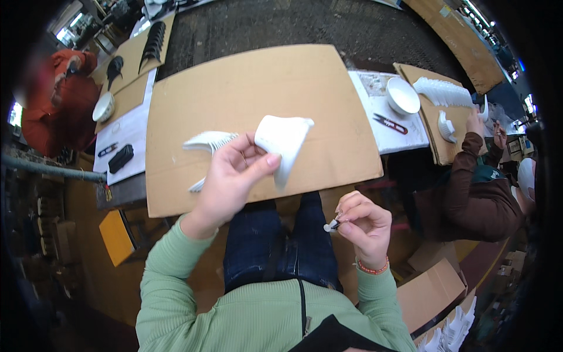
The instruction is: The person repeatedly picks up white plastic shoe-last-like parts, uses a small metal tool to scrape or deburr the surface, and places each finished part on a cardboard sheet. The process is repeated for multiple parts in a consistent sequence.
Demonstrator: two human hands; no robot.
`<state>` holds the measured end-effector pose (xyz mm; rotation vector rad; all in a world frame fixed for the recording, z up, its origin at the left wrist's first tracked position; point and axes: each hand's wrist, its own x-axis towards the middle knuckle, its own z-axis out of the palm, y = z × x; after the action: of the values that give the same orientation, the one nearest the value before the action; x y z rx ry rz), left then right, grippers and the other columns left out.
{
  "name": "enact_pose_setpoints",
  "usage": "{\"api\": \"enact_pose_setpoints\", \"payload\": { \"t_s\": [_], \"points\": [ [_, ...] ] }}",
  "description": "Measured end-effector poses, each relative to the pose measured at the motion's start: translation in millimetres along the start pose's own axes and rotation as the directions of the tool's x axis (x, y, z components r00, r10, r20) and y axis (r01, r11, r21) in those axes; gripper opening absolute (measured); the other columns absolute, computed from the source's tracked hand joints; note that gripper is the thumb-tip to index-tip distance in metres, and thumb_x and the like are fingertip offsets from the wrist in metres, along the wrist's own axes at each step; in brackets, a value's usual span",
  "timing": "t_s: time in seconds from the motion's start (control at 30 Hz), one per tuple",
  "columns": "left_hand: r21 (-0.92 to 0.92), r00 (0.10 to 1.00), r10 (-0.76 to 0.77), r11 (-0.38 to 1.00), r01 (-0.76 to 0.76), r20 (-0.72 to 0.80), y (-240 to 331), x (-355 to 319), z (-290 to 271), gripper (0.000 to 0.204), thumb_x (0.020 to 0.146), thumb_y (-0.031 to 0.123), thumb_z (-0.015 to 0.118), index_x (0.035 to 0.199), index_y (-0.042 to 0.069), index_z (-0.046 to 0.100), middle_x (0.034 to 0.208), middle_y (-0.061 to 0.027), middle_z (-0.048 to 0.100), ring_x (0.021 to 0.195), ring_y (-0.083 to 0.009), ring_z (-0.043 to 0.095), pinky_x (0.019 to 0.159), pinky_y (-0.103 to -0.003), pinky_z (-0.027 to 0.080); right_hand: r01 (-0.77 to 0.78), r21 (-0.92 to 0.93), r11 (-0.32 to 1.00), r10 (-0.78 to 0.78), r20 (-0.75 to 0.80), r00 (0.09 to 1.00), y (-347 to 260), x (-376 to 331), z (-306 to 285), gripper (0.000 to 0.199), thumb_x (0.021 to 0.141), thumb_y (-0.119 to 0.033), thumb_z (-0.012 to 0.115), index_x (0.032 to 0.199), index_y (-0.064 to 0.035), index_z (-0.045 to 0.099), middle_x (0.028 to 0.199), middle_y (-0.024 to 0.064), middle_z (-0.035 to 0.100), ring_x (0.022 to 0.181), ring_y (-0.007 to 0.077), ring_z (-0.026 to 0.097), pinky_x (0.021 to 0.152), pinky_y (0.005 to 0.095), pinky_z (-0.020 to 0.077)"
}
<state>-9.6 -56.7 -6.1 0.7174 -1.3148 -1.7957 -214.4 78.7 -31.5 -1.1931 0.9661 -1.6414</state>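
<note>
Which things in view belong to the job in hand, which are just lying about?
Likely the job:
curved white piece, left hand
small part, right hand
white pieces on cardboard sheet

Seemingly idle:
right-side bowl
right-side snips
black case

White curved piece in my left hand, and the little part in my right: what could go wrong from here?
The small part sits in the fingertips of the right hand, past the cardboard's near edge, so a slip could drop it on the lap or floor.
The left hand pinches the white curved piece at one side; it might tip or slip.
</note>
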Motion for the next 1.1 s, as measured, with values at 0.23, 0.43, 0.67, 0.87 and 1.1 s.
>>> {"api": "enact_pose_setpoints", "payload": {
  "t_s": [0.23, 0.43, 0.67, 0.87, 1.1],
  "points": [
    [0.026, 0.971, -0.235, 0.971, 0.236, -0.040, -5, 120, -47, 0.027, 0.092, 0.013, 0.059, 0.116, 0.001, 0.054, 0.109, -0.0088, 0.062, 0.100, -0.0170, 0.061, 0.089, -0.030, 0.052, -0.063, 0.021, 0.998, 0.065, -0.120, 0.991, 17, -8, -8, 0.008, 0.077, 0.008, 0.066, 0.083, 0.0039, 0.063, 0.086, 0.0103, 0.062, 0.083, 0.0157, 0.058, 0.076, 0.0278, 0.0458],
    [-0.013, 0.926, -0.373, 0.928, 0.373, -0.053, -26, 153, -81, 0.024, 0.097, 0.015, 0.051, 0.115, 0.000, 0.053, 0.114, -0.0109, 0.060, 0.102, -0.0193, 0.061, 0.092, -0.031, 0.051, -0.077, -0.002, 0.997, 0.076, -0.165, 0.983, 23, -6, -17, 0.008, 0.078, 0.006, 0.067, 0.084, 0.0043, 0.063, 0.087, 0.0095, 0.062, 0.081, 0.0140, 0.059, 0.076, 0.0259, 0.0462],
    [0.692, 0.948, -0.280, 0.655, 0.304, -0.151, -15, 150, -122, 0.055, 0.082, 0.013, 0.072, 0.130, -0.002, 0.051, 0.089, -0.0012, 0.059, 0.075, -0.0092, 0.058, 0.064, -0.022, 0.053, -0.088, 0.046, 0.995, 0.096, -0.201, 0.975, 26, 2, -26, 0.008, 0.081, 0.008, 0.064, 0.088, 0.0049, 0.063, 0.087, 0.0071, 0.062, 0.080, 0.0107, 0.059, 0.073, 0.0237, 0.0477],
    [0.891, 0.991, -0.129, 0.454, 0.023, 0.041, -22, 174, -122, 0.067, 0.063, 0.020, 0.087, 0.124, 0.008, 0.062, 0.075, 0.0031, 0.049, 0.067, -0.0076, 0.051, 0.060, -0.025, 0.043, -0.053, 0.055, 0.997, 0.064, -0.219, 0.974, 27, 7, -29, 0.009, 0.082, 0.009, 0.063, 0.091, 0.0050, 0.062, 0.087, 0.0062, 0.062, 0.079, 0.0100, 0.060, 0.072, 0.0228, 0.0488],
    [0.811, 0.977, -0.026, 0.562, -0.162, 0.213, -8, 175, -70, 0.051, 0.061, 0.016, 0.087, 0.108, 0.007, 0.070, 0.090, -0.0010, 0.061, 0.069, -0.0092, 0.054, 0.065, -0.024, 0.046, -0.034, 0.022, 0.999, 0.040, -0.338, 0.940, 12, 15, -32, 0.010, 0.081, 0.008, 0.064, 0.090, 0.0045, 0.064, 0.084, 0.0061, 0.063, 0.081, 0.0102, 0.059, 0.073, 0.0235, 0.0478]
  ]
}}
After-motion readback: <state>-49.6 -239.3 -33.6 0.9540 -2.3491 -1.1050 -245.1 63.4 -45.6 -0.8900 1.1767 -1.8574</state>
